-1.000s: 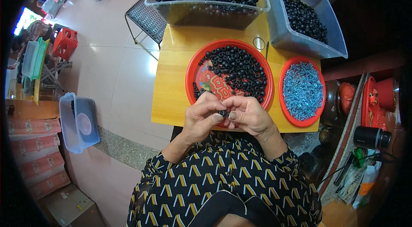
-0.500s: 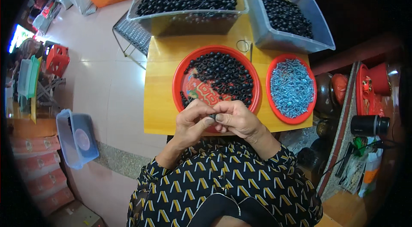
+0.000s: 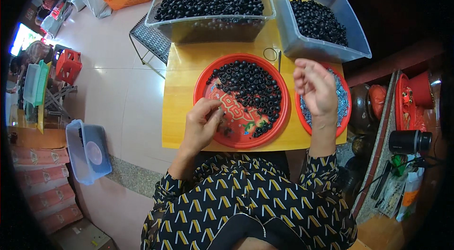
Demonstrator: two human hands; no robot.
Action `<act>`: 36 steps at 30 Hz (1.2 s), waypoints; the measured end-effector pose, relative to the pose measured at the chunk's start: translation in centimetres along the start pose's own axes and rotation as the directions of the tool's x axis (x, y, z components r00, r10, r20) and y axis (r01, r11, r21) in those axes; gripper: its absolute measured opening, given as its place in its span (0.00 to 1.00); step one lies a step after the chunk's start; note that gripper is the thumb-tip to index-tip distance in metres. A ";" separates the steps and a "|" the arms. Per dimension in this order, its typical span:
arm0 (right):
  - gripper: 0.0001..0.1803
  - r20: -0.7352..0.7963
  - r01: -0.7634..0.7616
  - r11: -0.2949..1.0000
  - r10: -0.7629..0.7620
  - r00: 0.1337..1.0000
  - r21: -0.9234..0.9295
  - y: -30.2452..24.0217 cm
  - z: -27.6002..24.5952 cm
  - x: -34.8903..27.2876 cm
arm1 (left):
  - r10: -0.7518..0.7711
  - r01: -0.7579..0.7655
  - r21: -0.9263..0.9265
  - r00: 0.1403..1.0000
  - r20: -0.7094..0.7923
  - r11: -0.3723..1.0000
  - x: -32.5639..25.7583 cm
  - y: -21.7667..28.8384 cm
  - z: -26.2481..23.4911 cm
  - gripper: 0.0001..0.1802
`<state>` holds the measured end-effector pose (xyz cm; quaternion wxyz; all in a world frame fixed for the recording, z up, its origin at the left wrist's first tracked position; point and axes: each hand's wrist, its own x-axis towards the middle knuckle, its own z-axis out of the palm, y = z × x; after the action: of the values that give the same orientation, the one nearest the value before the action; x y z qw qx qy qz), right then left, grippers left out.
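A round red tray (image 3: 202,90) with a patterned bottom holds many loose black beads (image 3: 255,80). Over its left rim my left hand (image 3: 201,125) is curled, thumb tip close to the forefinger; whatever it pinches, if anything, is too small to make out. Blurred dark bits show on the tray just beside the thumb. My right hand (image 3: 318,89) is raised over a smaller red tray (image 3: 349,113) full of small shiny silvery-blue pieces (image 3: 341,91). Its fingers are loosely bent and apart, with nothing visible in them; the hand hides part of that tray.
Behind the trays, two clear plastic bins (image 3: 210,22) (image 3: 331,51) hold heaps of black beads. Scissors or a ring-handled tool (image 3: 270,54) lie on the yellow table (image 3: 178,108). A metal-framed stool (image 3: 151,39) stands left; a shelf with a black cylinder (image 3: 404,141) is at right.
My hands were together over the red tray's near edge, fingers around a small dark piece. They have parted: the right moved right and away over the smaller tray, the left slightly left.
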<state>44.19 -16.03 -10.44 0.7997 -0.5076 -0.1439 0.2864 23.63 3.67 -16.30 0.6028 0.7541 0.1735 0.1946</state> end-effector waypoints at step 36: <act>0.11 0.310 0.321 0.002 -0.255 0.916 -0.947 2.1 -8.1 -3.6 | -0.326 0.247 -0.718 0.945 0.030 0.651 0.4 -1.1 -0.8 0.09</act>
<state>44.88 -23.40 -15.67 0.2773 -0.8637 -0.4184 -0.0452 23.60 4.78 -17.19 0.8604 0.4135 0.2319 0.1868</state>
